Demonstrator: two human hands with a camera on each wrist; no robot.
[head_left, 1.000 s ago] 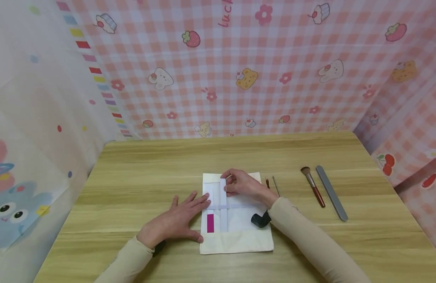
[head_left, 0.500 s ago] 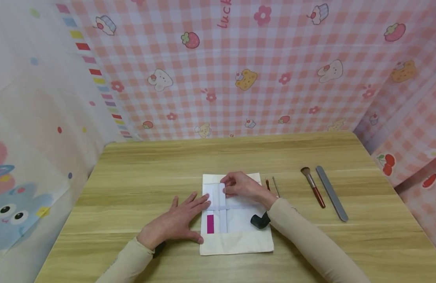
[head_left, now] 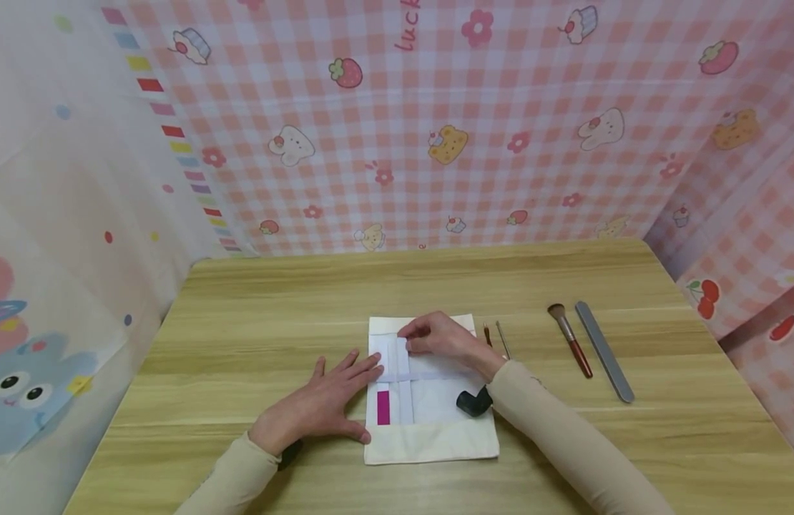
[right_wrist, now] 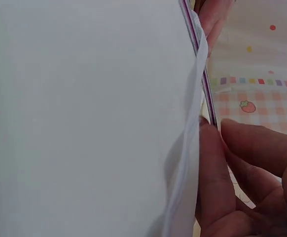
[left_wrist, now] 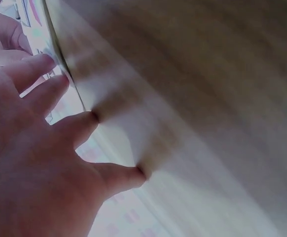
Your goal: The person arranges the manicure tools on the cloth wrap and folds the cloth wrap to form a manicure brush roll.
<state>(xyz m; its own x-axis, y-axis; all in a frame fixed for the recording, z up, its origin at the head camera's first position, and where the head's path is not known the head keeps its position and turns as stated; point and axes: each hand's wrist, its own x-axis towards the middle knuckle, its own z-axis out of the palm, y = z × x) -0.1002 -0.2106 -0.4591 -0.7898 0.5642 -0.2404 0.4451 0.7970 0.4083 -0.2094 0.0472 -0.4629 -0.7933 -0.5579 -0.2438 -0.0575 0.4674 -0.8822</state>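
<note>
An off-white cloth pouch lies spread flat on the table, with a thin elastic band across it. My right hand pinches the upper end of a white nail file between thumb and fingers. That file passes behind the band, its lower end down at the bottom flap. In the right wrist view, the file's edge shows a purple layer. My left hand, fingers spread, rests along the pouch's left edge. Beside its fingertips, a white strip with a magenta block sits under the band.
A makeup brush and a grey nail file lie to the right on the wooden table. Two slim tools, one with a reddish handle and one metal, are partly hidden by my right forearm. Patterned curtains surround the table.
The white nail file has slid down toward me, and its upper end has shifted slightly left. My right hand has followed it a little. My left hand has stayed in place.
</note>
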